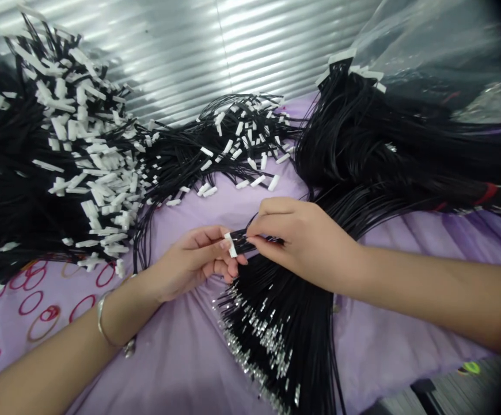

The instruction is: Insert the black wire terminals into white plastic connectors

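Between the fingers of my left hand (207,253) is a small white connector (230,245), held with black wires running out of it to the right. My right hand (293,239) pinches a black wire (244,237) just beside that connector; the wire's tip is hidden by the fingers. Below both hands a fanned bundle of loose black wires (306,323) with shiny metal terminals (268,334) lies over the purple cloth (181,351).
A big heap of wires with white connectors (90,150) fills the left, and a smaller pile (242,132) lies at the back. Finished-looking wire bundles (363,132) and a clear plastic bag (449,52) stand back right. Rubber bands (31,302) lie at left. Corrugated metal (233,46) is behind.
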Demonstrator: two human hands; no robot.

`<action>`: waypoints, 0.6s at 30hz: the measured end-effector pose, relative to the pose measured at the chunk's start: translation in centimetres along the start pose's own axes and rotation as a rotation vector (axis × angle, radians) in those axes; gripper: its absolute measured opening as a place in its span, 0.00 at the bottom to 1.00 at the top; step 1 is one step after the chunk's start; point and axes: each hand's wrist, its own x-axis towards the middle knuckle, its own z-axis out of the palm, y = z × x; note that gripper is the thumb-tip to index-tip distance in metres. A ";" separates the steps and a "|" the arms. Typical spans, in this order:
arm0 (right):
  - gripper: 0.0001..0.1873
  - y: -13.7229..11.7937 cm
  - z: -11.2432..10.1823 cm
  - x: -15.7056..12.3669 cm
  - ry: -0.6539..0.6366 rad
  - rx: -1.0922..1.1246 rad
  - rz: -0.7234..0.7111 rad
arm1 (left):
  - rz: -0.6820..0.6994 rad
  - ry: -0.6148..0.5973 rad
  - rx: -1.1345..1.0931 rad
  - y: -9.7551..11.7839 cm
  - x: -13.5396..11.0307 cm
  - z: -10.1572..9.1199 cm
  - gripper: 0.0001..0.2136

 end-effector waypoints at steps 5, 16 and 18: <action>0.11 -0.1 -0.4 0.4 -0.083 -0.034 -0.003 | 0.005 -0.017 -0.031 -0.2 0.0 -0.3 0.06; 0.10 1.0 -0.8 0.6 -0.112 0.046 -0.160 | -0.011 -0.010 -0.046 0.0 -0.1 0.0 0.09; 0.11 1.1 -0.7 0.6 -0.112 0.039 -0.177 | -0.023 0.006 -0.050 0.1 -0.1 -0.1 0.09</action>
